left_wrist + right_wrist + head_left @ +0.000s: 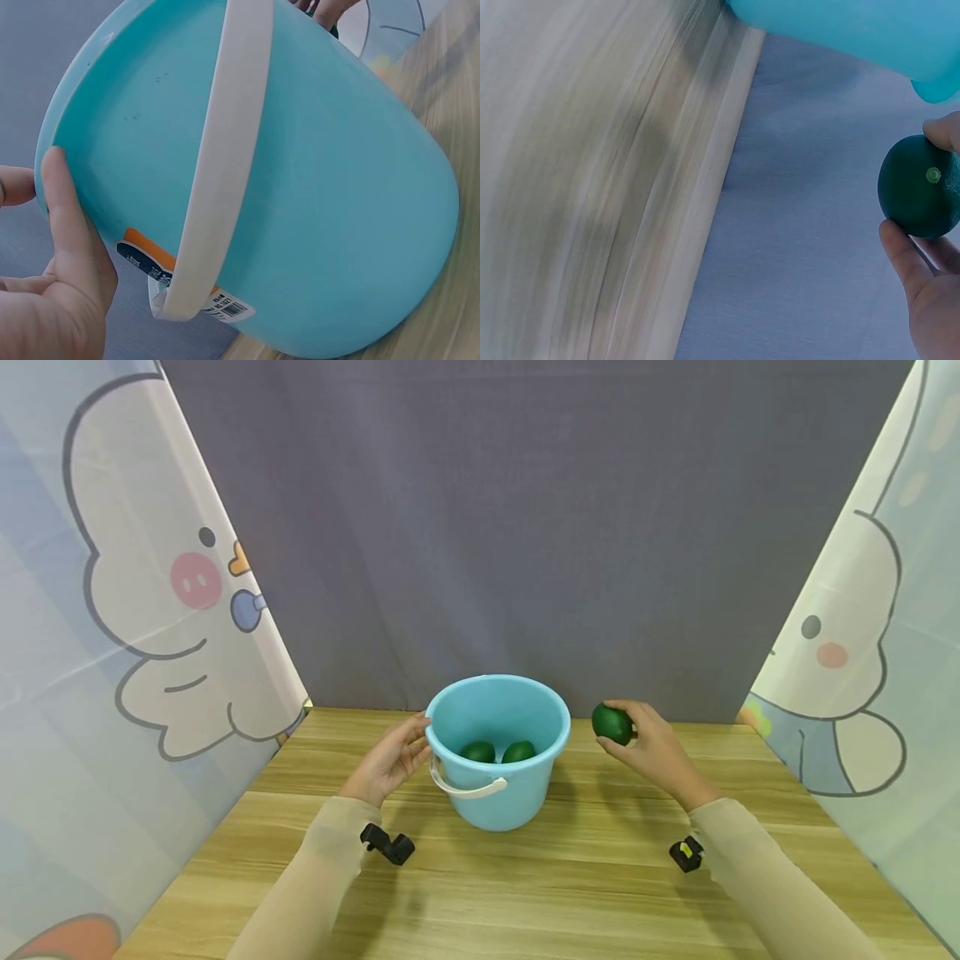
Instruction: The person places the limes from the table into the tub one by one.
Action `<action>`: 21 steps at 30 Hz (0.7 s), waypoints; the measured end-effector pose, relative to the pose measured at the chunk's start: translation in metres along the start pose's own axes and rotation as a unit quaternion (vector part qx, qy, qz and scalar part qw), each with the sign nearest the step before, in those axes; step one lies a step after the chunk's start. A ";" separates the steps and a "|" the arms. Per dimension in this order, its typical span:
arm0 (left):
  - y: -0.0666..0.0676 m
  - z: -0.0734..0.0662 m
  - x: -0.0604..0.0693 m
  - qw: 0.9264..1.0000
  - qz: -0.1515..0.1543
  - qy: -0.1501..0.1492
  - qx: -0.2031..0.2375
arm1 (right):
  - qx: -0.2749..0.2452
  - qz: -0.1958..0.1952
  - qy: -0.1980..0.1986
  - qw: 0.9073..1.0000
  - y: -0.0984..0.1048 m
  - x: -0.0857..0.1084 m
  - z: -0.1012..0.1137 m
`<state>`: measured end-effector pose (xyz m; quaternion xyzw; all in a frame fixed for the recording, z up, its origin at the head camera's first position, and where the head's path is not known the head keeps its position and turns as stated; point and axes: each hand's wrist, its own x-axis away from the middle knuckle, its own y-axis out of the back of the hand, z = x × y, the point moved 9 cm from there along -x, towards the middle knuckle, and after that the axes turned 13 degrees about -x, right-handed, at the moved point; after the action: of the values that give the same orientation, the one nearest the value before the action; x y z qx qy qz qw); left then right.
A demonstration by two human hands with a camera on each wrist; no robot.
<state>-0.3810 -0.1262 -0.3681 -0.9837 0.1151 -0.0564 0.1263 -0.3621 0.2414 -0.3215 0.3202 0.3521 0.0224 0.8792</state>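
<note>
A light-blue bucket point(498, 802) stands upright, its white handle point(468, 792) hanging down the near side. Inside it lie two dark green fruits, a left one point(478, 752) and a right one point(518, 752), partly hidden by the rim. My left hand point(392, 762) touches the bucket's left side at the rim with fairly straight fingers; in the left wrist view one finger point(64, 199) lies against the outer wall. Right of the bucket, my right hand point(656, 750) pinches a dark green avocado point(915, 187) between thumb and fingers, above the table. A pale stem spot shows on it.
The wooden table point(495, 893) runs back to a grey curtain point(510, 527). Cartoon-printed cloths hang at the left point(142, 610) and right point(862, 635). A black wrist camera point(387, 844) sits on the left sleeve, another camera point(686, 853) on the right.
</note>
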 end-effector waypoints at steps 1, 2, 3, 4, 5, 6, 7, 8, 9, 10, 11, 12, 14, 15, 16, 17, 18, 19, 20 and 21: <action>0.000 0.000 0.000 1.000 0.001 0.000 0.000 | -0.001 -0.001 0.002 1.000 0.000 0.000 0.001; 0.000 0.000 0.000 1.000 0.002 0.001 -0.002 | 0.000 -0.002 0.005 1.000 0.001 -0.001 0.002; 0.000 0.000 0.000 1.000 0.001 0.001 -0.002 | -0.002 -0.003 0.007 1.000 0.001 -0.001 0.003; 0.000 0.000 0.000 1.000 0.001 0.001 -0.001 | -0.001 -0.005 0.009 1.000 0.002 -0.001 0.004; 0.000 0.000 0.000 1.000 0.000 0.002 0.000 | -0.001 -0.006 0.011 1.000 0.002 -0.002 0.004; 0.000 0.000 0.000 1.000 0.000 0.002 0.000 | -0.003 -0.006 0.012 1.000 0.003 -0.002 0.005; 0.000 0.000 0.000 1.000 -0.001 0.002 0.001 | -0.004 -0.006 0.014 1.000 0.003 -0.003 0.006; 0.000 0.000 0.000 1.000 -0.002 0.002 0.002 | -0.005 -0.007 0.016 1.000 0.004 -0.003 0.007; 0.000 0.000 0.000 1.000 -0.003 0.003 0.002 | -0.006 -0.007 0.016 1.000 0.004 -0.004 0.007; 0.000 0.000 0.000 1.000 -0.003 0.003 0.003 | -0.006 -0.008 0.018 1.000 0.005 -0.005 0.008; 0.000 0.000 0.000 1.000 -0.003 0.003 0.004 | -0.007 -0.008 0.019 1.000 0.005 -0.005 0.009; 0.000 0.001 0.000 1.000 -0.003 0.003 0.005 | -0.007 -0.009 0.021 1.000 0.005 -0.006 0.010; 0.000 0.001 -0.001 1.000 -0.002 0.004 0.006 | -0.008 -0.011 0.026 1.000 0.006 -0.007 0.011; 0.000 0.001 -0.001 1.000 -0.001 0.004 0.008 | -0.007 -0.013 0.028 1.000 0.006 -0.007 0.012; 0.000 0.001 -0.001 1.000 -0.001 0.004 0.009 | -0.006 -0.014 0.031 0.999 0.007 -0.008 0.014; 0.000 0.001 -0.001 1.000 -0.001 0.004 0.010 | -0.006 -0.015 0.033 0.999 0.007 -0.008 0.014; 0.000 0.001 -0.001 1.000 -0.001 0.004 0.010 | -0.006 -0.015 0.035 0.999 0.007 -0.008 0.015; 0.000 0.001 -0.001 1.000 -0.001 0.004 0.010 | -0.006 -0.015 0.036 0.999 0.007 -0.009 0.016; 0.000 0.001 -0.001 1.000 -0.001 0.004 0.011 | -0.006 -0.016 0.038 0.999 0.007 -0.009 0.017; 0.000 0.001 -0.002 1.000 -0.002 0.004 0.013 | -0.006 -0.016 0.040 0.999 0.007 -0.009 0.018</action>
<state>-0.3824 -0.1255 -0.3691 -0.9820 0.1132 -0.0619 0.1381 -0.3563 0.2350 -0.3021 0.3079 0.3915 0.0233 0.8668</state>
